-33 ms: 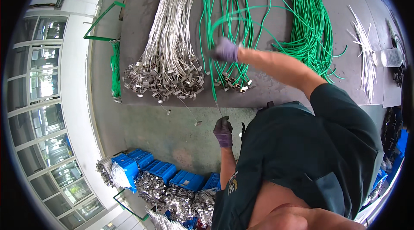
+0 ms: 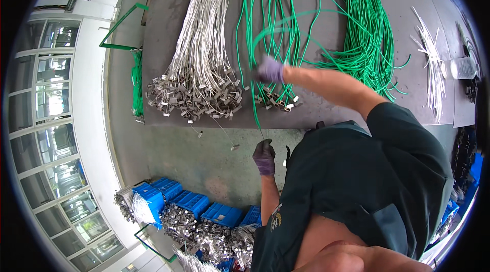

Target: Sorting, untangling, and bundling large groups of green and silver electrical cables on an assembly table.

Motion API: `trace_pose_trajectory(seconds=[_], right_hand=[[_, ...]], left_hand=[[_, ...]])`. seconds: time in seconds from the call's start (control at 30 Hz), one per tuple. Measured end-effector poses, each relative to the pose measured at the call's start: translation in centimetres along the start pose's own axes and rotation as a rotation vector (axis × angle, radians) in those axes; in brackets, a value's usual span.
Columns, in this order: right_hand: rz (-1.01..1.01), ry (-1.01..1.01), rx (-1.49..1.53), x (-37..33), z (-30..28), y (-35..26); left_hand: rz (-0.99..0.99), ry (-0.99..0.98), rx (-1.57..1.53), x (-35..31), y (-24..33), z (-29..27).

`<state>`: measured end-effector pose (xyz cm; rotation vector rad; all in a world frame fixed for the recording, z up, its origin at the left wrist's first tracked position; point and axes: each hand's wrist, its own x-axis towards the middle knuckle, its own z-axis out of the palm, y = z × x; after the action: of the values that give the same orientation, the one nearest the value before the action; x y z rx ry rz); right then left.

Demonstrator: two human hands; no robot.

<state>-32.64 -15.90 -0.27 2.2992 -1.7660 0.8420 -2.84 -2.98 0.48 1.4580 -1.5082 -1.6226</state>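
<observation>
My left hand (image 2: 264, 157), in a dark-palmed purple glove, is closed in a pinch on a thin wire (image 2: 262, 133) just off the table's near edge. The wire runs up to the end of a green tube (image 2: 256, 111) that hangs over that edge. Farther up, my right hand (image 2: 270, 70), gloved alike and smeared by motion, is closed round the green tube. Beneath and beside it lie green tubes (image 2: 293, 27) whose near ends have small metal-and-white tags (image 2: 275, 99). Left of them is a bundle of silvery wires (image 2: 204, 22) with a heap of metal tags (image 2: 194, 99).
A thick green tube bundle (image 2: 365, 32) lies right on the grey table (image 2: 326, 111), with white strips (image 2: 434, 73) and a clear plastic cup (image 2: 463, 68) beyond. Blue crates (image 2: 222, 213) and piled tags (image 2: 204, 236) stand on the floor behind. A green rail (image 2: 122, 26) is at left.
My right hand has moved slightly toward me and to the right along with the green tube. The tube's lower end has shifted nearer my left hand, which stays almost in place.
</observation>
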Motion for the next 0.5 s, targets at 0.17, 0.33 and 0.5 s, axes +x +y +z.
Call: trace_pose_trajectory(seconds=[0.17, 0.33, 0.5], right_hand=[[0.672, -0.288, 0.708, -0.5, -1.4, -3.3], [0.771, -0.112, 0.853, 8.9, -14.1, -0.7], [0.589, 0.084, 1.011, 7.3, -9.7, 5.8]], left_hand=[[-0.173, -0.064, 0.004, -1.1, -0.3, -2.1], [0.173, -0.026, -0.030, -2.7, 0.1, -1.4], [0.065, -0.002, -0.037, -0.8, 0.7, 0.2]])
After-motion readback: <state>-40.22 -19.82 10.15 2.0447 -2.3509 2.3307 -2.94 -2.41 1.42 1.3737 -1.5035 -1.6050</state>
